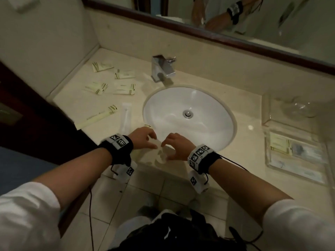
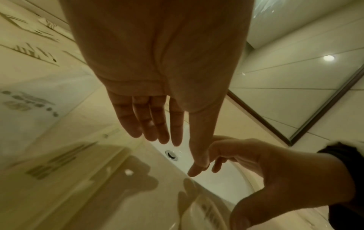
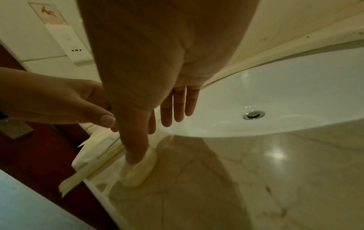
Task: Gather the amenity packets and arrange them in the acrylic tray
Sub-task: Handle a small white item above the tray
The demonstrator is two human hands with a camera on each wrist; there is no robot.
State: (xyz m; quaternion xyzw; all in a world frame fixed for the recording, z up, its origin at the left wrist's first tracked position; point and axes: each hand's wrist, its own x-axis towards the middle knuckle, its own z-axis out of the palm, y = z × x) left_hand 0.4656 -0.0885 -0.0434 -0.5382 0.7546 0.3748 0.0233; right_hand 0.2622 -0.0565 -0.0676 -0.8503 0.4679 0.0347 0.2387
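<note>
clear packet (image 1: 159, 151) under both hands.

Bathroom vanity, dim warm light. White oval sink (image 1: 189, 116), set under a beige marble countertop (image 1: 241, 98). Chrome faucet (image 1: 163, 68) behind the sink, at the backsplash. Dark wood-framed mirror (image 1: 235, 24) above the backsplash, behind the sink. Pale tiled wall (image 1: 45, 42) to the sink's left, carrying a white switch plate (image 3: 67, 45). Dark wooden door (image 1: 36, 113) left of the countertop. Light tiled floor (image 1: 163, 192) below the sink's front edge.
</note>
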